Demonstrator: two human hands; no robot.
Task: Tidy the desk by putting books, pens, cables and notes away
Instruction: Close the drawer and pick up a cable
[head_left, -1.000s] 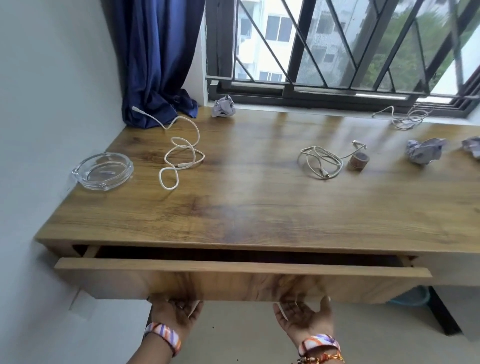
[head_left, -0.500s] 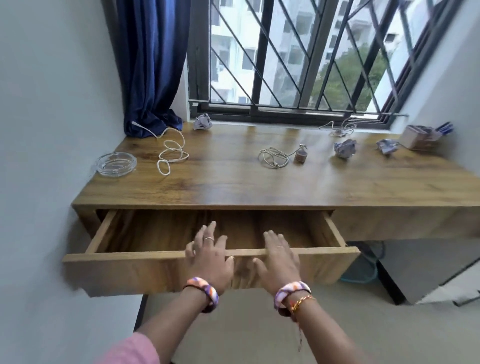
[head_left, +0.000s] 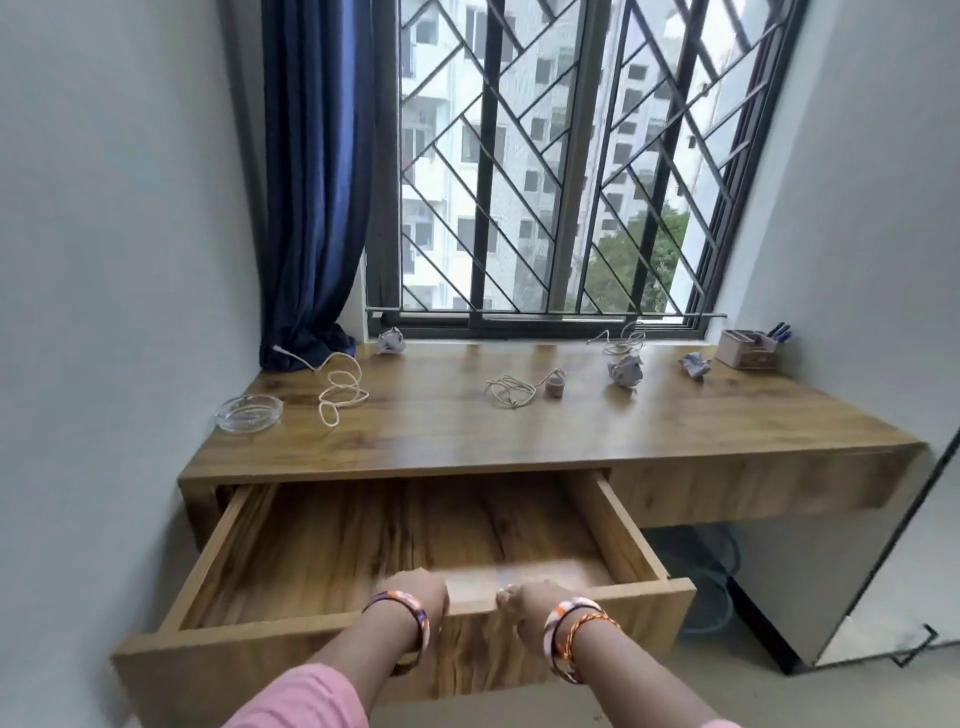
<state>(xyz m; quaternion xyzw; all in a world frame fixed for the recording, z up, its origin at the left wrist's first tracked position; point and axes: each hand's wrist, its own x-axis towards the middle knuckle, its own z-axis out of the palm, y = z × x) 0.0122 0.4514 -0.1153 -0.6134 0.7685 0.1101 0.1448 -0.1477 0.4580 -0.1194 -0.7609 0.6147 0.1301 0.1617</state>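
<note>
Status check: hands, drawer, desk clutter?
Left hand and right hand both on the drawer front edge, grip blurred. Drawer wide open, nothing visible inside. Three cables, three paper balls on the desk; path unobstructed.

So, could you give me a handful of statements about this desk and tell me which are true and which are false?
1. The drawer is pulled out and nothing lies in it. True.
2. Both hands are at the drawer's front edge. True: the left hand and the right hand are there, though blur hides the finger positions.
3. The glass dish sits at the right end of the desk. False: it is at the left end, near the wall.
4. The pen holder stands in the back right corner. True.
5. The cables have already been put away. False: the white cable and others lie on the desk.
</note>
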